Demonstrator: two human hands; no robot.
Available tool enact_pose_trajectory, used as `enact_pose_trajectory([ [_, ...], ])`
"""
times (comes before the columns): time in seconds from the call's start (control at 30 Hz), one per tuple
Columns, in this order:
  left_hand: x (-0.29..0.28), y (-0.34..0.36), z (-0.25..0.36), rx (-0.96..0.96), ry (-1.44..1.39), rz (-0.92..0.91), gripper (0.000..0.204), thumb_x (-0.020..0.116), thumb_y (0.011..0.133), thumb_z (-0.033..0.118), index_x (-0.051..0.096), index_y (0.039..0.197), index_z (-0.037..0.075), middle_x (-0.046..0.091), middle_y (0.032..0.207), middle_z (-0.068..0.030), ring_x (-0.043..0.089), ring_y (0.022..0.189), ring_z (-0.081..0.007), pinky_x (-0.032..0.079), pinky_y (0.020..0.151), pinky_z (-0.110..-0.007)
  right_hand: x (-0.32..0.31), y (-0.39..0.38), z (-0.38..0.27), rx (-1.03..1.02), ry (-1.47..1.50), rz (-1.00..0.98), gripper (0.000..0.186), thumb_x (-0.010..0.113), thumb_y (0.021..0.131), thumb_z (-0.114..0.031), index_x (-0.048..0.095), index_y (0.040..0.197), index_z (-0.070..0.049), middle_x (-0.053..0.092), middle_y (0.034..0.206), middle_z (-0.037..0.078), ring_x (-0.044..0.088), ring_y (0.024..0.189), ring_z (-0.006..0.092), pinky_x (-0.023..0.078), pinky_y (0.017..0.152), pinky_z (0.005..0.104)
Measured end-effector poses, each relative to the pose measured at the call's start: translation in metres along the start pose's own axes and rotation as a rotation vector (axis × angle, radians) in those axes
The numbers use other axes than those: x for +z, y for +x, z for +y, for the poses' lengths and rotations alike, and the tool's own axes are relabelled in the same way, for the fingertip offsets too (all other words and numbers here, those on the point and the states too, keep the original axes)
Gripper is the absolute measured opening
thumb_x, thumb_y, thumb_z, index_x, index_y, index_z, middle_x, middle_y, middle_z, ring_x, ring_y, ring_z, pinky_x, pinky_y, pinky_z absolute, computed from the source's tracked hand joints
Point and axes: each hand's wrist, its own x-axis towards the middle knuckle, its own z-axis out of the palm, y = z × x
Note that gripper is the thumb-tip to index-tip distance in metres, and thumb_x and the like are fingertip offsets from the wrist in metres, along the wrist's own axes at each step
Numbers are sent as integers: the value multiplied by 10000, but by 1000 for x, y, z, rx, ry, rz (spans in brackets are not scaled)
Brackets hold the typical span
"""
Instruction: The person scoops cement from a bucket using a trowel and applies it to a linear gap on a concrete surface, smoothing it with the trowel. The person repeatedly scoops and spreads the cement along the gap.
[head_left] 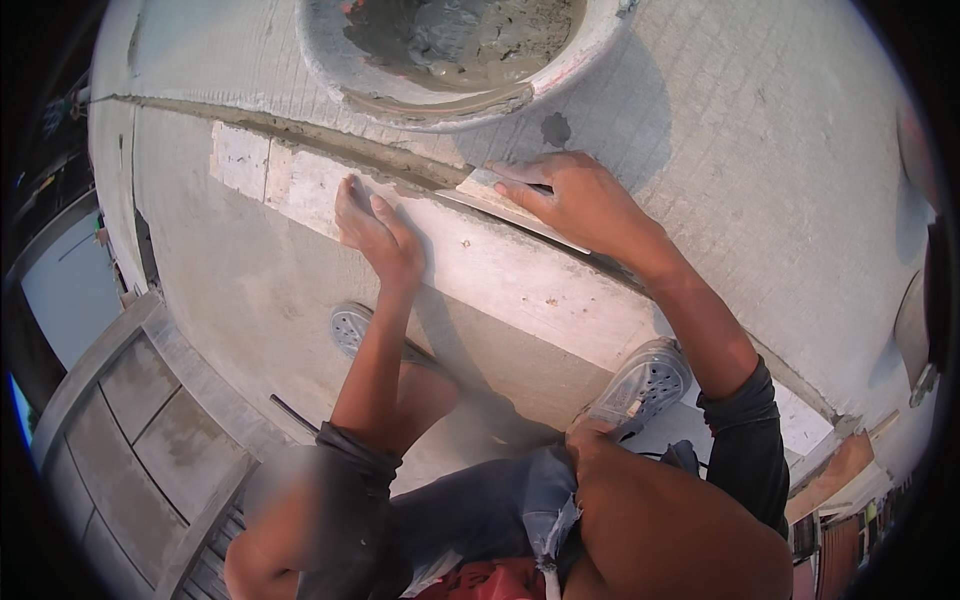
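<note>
My right hand point(585, 205) grips a flat trowel point(512, 208), its pale, straight blade lying along a narrow gap point(340, 148) in the concrete. Grey-brown wet mortar shows in the gap to the left of the blade. Below the gap lies a long whitish board point(500, 265), its surface spotted and smeared. My left hand point(375, 230) rests edge-on over this board, fingers stretched out and thumb apart, holding nothing. The trowel's handle is mostly hidden under my right hand.
A round pale tub point(430, 112) holding wet grey mortar point(490, 45) stands just beyond the gap. Grey clogs point(645, 385) on my feet flank the crouching space near the board. A framed panel point(150, 430) lies at the lower left; wood scraps point(835, 475) are at the lower right.
</note>
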Motion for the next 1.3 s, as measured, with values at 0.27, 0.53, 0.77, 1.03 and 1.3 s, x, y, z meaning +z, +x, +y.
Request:
enact_pose_trajectory([
  [0.27, -4, 0, -5, -16, -3, -11, 542, 400, 1145, 231, 348, 1585, -81, 483, 1570, -259, 404, 1479, -413, 210, 1255, -541, -14, -13, 5, 108, -97, -230, 569, 643, 1061, -493, 777, 1235, 32, 768, 1111, 265, 716, 1056, 425, 555, 964, 482],
  [0.53, -4, -2, -9, -45, -21, -27, 561, 361, 1155, 251, 325, 1604, -83, 459, 1588, -262, 377, 1507, -408, 183, 1271, -545, -84, -144, 58, 305, -126, -316, 398, 665, 1059, -383, 806, 1270, -76, 798, 1155, 174, 726, 1080, 347, 545, 1005, 438],
  [0.77, -7, -3, -11, -26, 15, -40, 565, 340, 1164, 265, 322, 1605, -87, 449, 1589, -269, 366, 1513, -403, 162, 1278, -549, -108, -148, 47, 338, -14, -260, 388, 719, 1037, -329, 779, 1328, -81, 796, 981, 187, 705, 856, 271, 543, 833, 408],
  [1.03, -1, -2, -8, -46, 11, -45, 569, 337, 1168, 309, 339, 1590, -72, 467, 1576, -251, 379, 1499, -404, 177, 1259, -550, -25, -14, 6, 183, -66, -240, 490, 664, 1047, -426, 806, 1174, 25, 776, 977, 277, 743, 866, 394, 561, 847, 459],
  [1.3, -9, -2, -8, -40, 28, -9, 595, 323, 1178, 354, 339, 1589, -76, 478, 1559, -248, 393, 1485, -405, 189, 1261, -544, -53, -41, 38, 111, 8, -322, 507, 689, 1036, -461, 800, 1246, -13, 801, 995, 249, 742, 819, 337, 568, 798, 408],
])
